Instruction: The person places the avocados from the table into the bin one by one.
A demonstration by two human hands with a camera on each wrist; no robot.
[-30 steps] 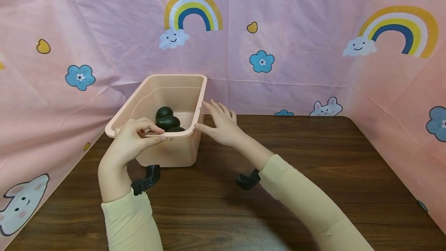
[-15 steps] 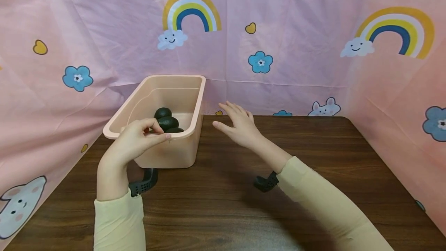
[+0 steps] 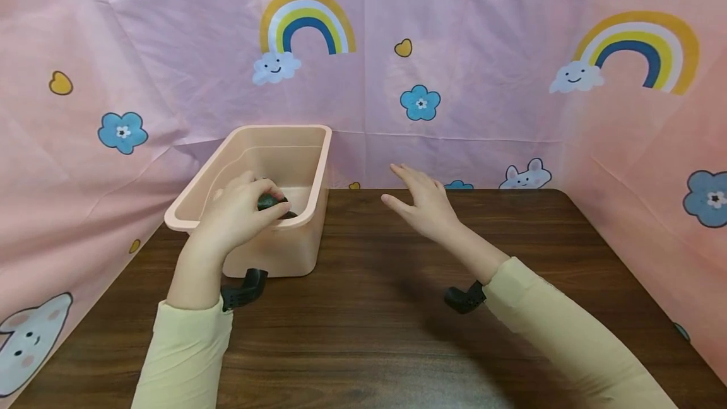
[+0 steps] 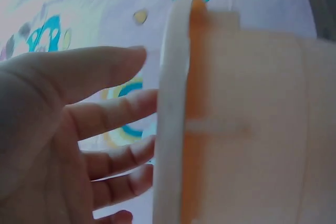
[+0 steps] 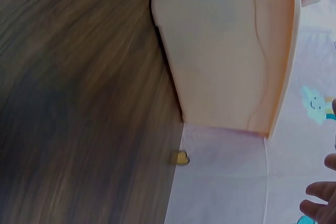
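Observation:
A deep peach-coloured plastic bin (image 3: pixel 289 251) stands on the table at the left. Dark green avocados (image 3: pixel 265 202) lie inside it near the front end, partly hidden behind my left hand. That left hand (image 3: pixel 233 210) hovers at the bin's near rim, thumb and fingers apart and bent. In the left wrist view its gap between thumb and fingers is bare, and the fingertips overlap the rim (image 4: pixel 173 103). My right hand (image 3: pixel 425 202) is raised in the air to the right of the bin, fingers extended and holding nothing.
The dark wooden table (image 3: pixel 363 308) reaches back to a pink cloth backdrop (image 3: pixel 488 125) printed with rainbows and flowers, which also rises along both sides. The bin's back end is close to the cloth. A black wrist mount (image 3: pixel 244 292) hangs under the left wrist.
My right hand has left the bin's right rim and moved away to the right. My left hand has come off the near rim, shifting slightly right and over the avocados.

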